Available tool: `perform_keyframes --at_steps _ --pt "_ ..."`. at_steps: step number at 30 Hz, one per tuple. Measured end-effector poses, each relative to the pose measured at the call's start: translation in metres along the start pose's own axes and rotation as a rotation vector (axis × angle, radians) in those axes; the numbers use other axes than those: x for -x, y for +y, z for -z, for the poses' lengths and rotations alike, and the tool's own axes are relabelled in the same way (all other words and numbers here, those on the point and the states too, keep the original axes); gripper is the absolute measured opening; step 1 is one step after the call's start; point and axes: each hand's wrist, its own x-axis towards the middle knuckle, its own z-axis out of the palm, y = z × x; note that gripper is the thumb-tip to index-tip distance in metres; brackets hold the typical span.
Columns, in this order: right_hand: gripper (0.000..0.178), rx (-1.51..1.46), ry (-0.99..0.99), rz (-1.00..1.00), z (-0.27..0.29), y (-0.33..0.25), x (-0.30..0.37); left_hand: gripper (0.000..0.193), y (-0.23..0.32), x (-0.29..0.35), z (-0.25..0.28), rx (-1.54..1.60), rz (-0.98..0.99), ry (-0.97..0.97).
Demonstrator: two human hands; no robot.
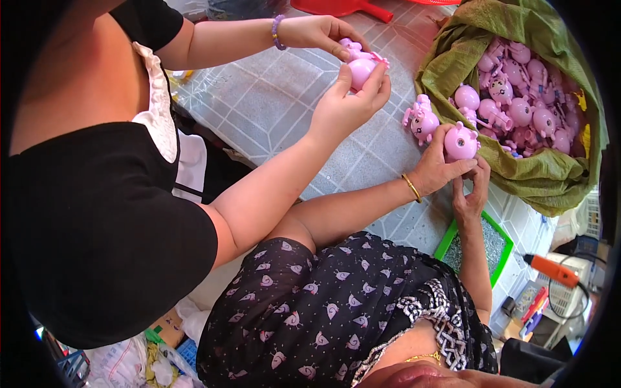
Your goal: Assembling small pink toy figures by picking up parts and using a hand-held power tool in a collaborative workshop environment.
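Note:
My left hand point(435, 169), with a gold bangle at its wrist, grips a pink toy animal figure point(462, 152) from the left. The toy's round head has small ears and a dark round spot facing up. My right hand point(471, 197) is closed at the toy's lower side; its fingers partly hide what lies beneath the head. Just left of it, another pink toy figure point(424, 124) lies on the tiled-pattern tabletop point(352, 155), its printed face showing. An olive woven sack point(540, 184), rolled open and full of similar figures point(521, 113), stands beyond my hands.
At my left, a co-worker's two hands point(349, 84) hold another pink figure. A green-rimmed tray point(508, 249) with small grey pieces lies beside my right forearm. An orange-handled corded tool point(553, 270) is at the right. A red dustpan point(336, 8) lies at the far edge.

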Motion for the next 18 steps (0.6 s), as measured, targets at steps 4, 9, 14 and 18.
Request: perform_keyframes --at_steps 4,9,14,18 --pt "0.03 -0.002 0.002 -0.024 0.0001 -0.0015 0.0008 0.072 -0.0004 0.0009 -0.0002 -0.098 -0.029 0.016" --pt "0.027 0.02 -0.005 -0.023 0.0008 -0.0075 -0.0026 0.075 -0.0073 0.0014 0.0016 -0.156 -0.058 0.029" --pt "0.025 0.015 -0.016 -0.063 0.0009 -0.0101 -0.0036 0.076 -0.0051 0.0021 0.002 -0.217 -0.057 0.031" --pt "0.026 0.014 -0.03 -0.072 0.0011 -0.0063 -0.0032 0.076 -0.0003 0.002 0.002 -0.255 -0.064 0.022"
